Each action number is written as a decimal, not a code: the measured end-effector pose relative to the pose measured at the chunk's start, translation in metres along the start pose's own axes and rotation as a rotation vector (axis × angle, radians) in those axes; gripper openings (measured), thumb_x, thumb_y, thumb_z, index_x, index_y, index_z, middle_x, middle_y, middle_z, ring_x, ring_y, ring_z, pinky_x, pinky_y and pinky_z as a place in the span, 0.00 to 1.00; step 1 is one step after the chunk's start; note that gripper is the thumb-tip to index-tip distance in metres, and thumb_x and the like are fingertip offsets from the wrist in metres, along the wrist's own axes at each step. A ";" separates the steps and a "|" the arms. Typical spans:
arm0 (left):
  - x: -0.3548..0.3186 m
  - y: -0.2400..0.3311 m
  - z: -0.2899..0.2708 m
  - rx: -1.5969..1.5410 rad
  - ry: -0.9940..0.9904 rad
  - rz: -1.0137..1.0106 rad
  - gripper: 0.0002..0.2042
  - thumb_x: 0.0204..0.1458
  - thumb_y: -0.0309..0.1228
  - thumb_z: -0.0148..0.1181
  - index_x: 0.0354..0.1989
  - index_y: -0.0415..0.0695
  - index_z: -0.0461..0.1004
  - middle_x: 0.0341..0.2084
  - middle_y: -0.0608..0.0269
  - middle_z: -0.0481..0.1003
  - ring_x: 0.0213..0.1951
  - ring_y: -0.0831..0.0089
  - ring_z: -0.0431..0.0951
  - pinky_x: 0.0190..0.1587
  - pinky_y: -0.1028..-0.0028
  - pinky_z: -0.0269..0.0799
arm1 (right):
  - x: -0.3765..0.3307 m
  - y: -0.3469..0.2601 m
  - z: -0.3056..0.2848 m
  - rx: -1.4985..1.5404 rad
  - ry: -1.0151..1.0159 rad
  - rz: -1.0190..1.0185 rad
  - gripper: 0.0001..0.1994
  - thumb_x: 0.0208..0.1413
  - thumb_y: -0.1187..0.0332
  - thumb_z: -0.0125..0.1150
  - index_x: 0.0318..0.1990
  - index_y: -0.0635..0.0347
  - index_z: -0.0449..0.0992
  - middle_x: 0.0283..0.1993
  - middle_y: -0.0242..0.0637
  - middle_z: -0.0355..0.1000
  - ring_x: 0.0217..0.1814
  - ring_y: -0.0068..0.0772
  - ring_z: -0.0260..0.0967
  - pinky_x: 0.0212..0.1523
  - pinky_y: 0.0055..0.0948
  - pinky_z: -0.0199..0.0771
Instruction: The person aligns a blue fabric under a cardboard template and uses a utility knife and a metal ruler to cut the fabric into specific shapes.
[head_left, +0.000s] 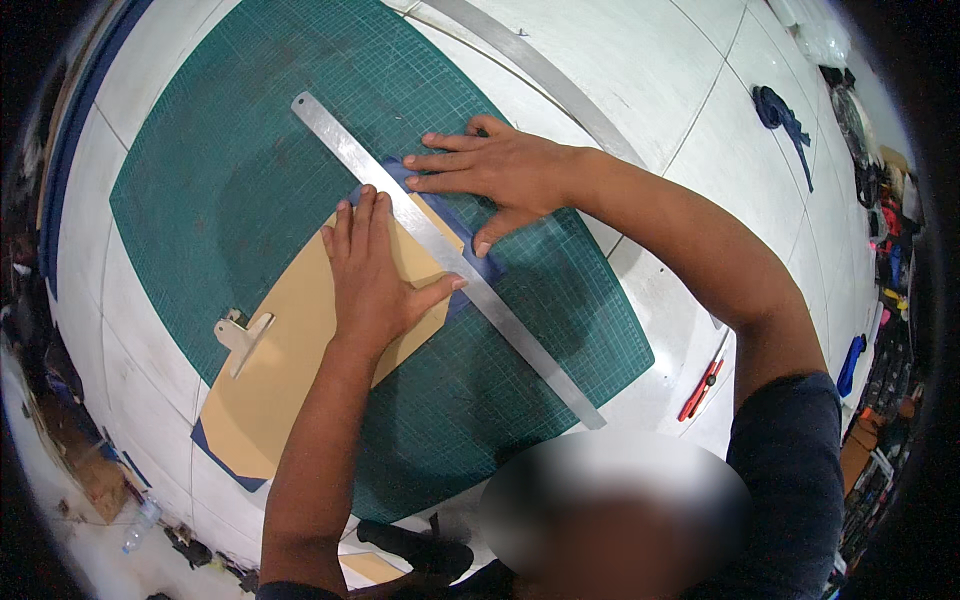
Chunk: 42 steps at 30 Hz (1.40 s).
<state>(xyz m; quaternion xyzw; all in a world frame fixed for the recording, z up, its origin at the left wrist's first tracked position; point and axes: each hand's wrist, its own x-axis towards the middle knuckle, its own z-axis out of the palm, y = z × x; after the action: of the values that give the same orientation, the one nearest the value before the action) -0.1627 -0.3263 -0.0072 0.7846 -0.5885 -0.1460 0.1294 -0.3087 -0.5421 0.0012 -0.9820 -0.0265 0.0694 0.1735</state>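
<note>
A steel ruler (530,355) lies diagonally over a tan card template (280,365) and the dark blue sheet (489,262) beneath it. My left hand (368,285) rests flat on the template, its fingertips beside the ruler and its thumb on the ruler's edge. Beyond the ruler, my right hand (515,172) lies with fingers spread on the blue sheet's protruding margin. Neither hand is closed around anything. A metal bulldog clip (243,342) grips the template's left edge. Under all this is a green cutting mat (225,160) with grid lines.
Right of the mat, a red cutter (701,388) lies on the white tiled floor (650,60). A longer metal strip (575,95) curves past the mat's far side. Bundled dark blue cloth (782,120) lies at far right. A plastic bottle (142,525) is at lower left.
</note>
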 end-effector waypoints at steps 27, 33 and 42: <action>0.005 0.010 -0.002 0.026 -0.073 -0.042 0.63 0.32 0.64 0.75 0.72 0.35 0.52 0.73 0.40 0.50 0.74 0.35 0.43 0.72 0.38 0.34 | -0.002 0.002 0.008 0.126 0.061 0.013 0.54 0.33 0.37 0.76 0.71 0.43 0.64 0.77 0.31 0.57 0.83 0.39 0.40 0.76 0.50 0.41; 0.004 0.005 0.005 0.047 -0.033 -0.008 0.63 0.33 0.64 0.74 0.72 0.34 0.52 0.73 0.40 0.50 0.73 0.34 0.44 0.71 0.36 0.34 | -0.002 0.001 0.005 0.120 0.042 0.009 0.52 0.36 0.38 0.75 0.72 0.43 0.62 0.77 0.31 0.56 0.83 0.39 0.40 0.77 0.51 0.40; 0.005 0.004 0.005 0.053 -0.029 -0.001 0.63 0.32 0.65 0.74 0.72 0.34 0.51 0.73 0.38 0.50 0.72 0.32 0.45 0.70 0.35 0.35 | -0.003 -0.002 0.002 0.154 0.038 0.015 0.52 0.36 0.43 0.77 0.73 0.44 0.62 0.77 0.32 0.56 0.83 0.41 0.40 0.77 0.51 0.39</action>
<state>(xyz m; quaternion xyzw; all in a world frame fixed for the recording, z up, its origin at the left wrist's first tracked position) -0.1670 -0.3326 -0.0102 0.7860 -0.5934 -0.1419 0.1001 -0.3118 -0.5399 0.0005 -0.9671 -0.0107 0.0541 0.2485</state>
